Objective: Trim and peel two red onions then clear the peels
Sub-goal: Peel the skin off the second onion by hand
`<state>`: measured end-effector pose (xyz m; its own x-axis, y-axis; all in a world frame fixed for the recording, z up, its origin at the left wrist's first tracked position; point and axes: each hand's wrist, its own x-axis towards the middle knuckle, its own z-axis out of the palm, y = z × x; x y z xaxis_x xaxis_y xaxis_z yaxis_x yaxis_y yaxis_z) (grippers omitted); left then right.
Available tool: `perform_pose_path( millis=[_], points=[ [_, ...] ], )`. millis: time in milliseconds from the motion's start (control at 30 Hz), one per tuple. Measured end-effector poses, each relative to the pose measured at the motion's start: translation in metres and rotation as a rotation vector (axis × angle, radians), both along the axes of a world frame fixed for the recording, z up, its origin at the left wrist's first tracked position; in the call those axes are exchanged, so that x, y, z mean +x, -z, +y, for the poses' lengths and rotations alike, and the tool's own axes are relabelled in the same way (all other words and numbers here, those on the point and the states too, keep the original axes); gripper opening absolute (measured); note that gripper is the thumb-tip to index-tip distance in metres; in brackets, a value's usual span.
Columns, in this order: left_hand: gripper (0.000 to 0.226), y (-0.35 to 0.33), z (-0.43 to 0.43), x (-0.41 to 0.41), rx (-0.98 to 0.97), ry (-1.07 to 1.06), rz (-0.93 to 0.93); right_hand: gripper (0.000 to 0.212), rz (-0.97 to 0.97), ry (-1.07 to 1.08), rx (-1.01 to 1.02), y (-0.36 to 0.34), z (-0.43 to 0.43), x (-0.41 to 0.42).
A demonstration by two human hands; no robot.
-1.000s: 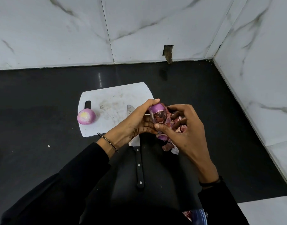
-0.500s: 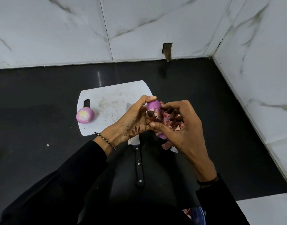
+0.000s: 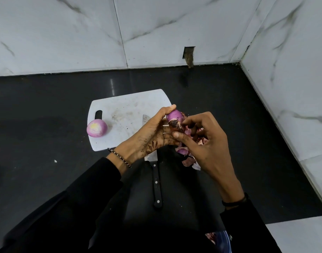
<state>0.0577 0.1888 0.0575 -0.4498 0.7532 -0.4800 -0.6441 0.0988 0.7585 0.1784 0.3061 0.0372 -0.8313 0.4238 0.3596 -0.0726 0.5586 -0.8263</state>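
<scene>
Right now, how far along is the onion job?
Done: one peeled onion sits on the cutting board. In hand: left hand grips the second onion, right hand pinches its skin. Left: finish peeling it, then clear the peels lying beside the knife.

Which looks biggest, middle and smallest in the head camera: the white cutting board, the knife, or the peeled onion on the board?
1. White cutting board: covers the most picture.
2. Knife: long but thin, its blade partly hidden behind the left hand.
3. Peeled onion: smallest.
</scene>
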Motion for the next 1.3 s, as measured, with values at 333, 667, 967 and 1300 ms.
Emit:
perform_pose_path(
  millis=[333, 667, 967, 1300],
  points=[
    [0.053, -0.002, 0.003, -0.001, -0.226, -0.015, 0.323, 0.035, -0.015, 0.008, -0.040, -0.003, 0.006, 0.003],
    [0.057, -0.005, 0.003, 0.003, -0.275, -0.051, 0.570, 0.032, -0.019, 0.013, 0.072, -0.007, 0.007, 0.000],
    [0.050, -0.004, 0.003, 0.001, -0.251, -0.050, 0.520, 0.030, -0.020, 0.081, -0.009, -0.005, 0.001, -0.004],
    [0.051, 0.000, 0.002, 0.002, -0.251, -0.039, 0.467, 0.022, -0.037, 0.063, 0.086, -0.002, 0.000, -0.006]
  ],
)
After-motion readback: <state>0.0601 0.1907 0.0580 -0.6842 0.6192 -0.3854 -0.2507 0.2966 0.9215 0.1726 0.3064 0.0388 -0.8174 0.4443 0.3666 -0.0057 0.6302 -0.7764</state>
